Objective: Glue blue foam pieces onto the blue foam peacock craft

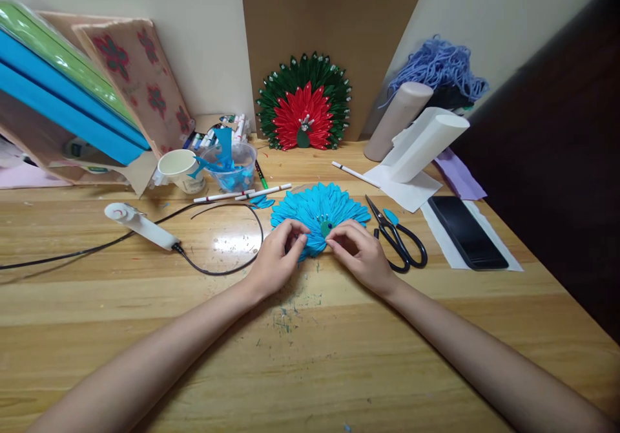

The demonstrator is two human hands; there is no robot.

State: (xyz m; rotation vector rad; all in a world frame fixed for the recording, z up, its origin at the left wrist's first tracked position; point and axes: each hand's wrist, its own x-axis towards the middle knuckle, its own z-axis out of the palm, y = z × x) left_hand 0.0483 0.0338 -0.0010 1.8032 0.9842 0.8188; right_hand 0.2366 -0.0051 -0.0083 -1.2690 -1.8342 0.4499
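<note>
A blue fan-shaped paper craft [317,210] made of pointed petals lies flat on the wooden table [300,355], with a small green piece and dark bead at its lower middle. My left hand [277,258] pinches the fan's lower left edge. My right hand [361,252] presses its fingertips on the lower right edge, beside the green piece. Both hands rest on the table.
Black scissors [400,239] lie right of the fan, a dark phone [467,231] on white paper beyond. A white glue gun [140,223] with black cord lies left. Markers, a paper cup [178,168], a plastic bowl of blue scraps [231,165] and a finished red-green fan [304,103] stand behind.
</note>
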